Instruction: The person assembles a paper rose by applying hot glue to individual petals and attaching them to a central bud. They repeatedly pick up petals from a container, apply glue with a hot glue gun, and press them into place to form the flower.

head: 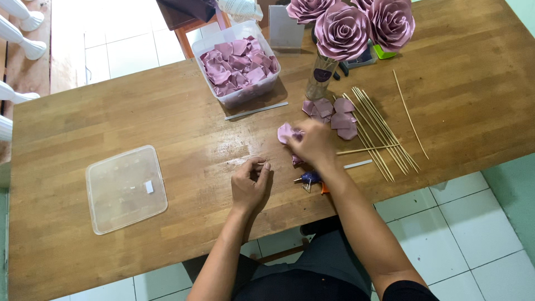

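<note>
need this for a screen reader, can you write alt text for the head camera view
A person's right hand holds a mauve fabric petal over a wooden table, the left hand resting nearby. Around them lie a tub of petals, wooden skewers, a clear lid and finished fabric roses.

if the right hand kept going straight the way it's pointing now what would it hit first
The right hand points up and left across the table and already touches a mauve petal. Past that, probably the thin grey strip, then the clear tub of petals.

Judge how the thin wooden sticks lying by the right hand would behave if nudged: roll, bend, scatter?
The wooden sticks look round and thin, so they would probably roll and scatter across the smooth table. They lie loose and unbundled, likely very light. Being so slender, they might flex or snap.
</note>
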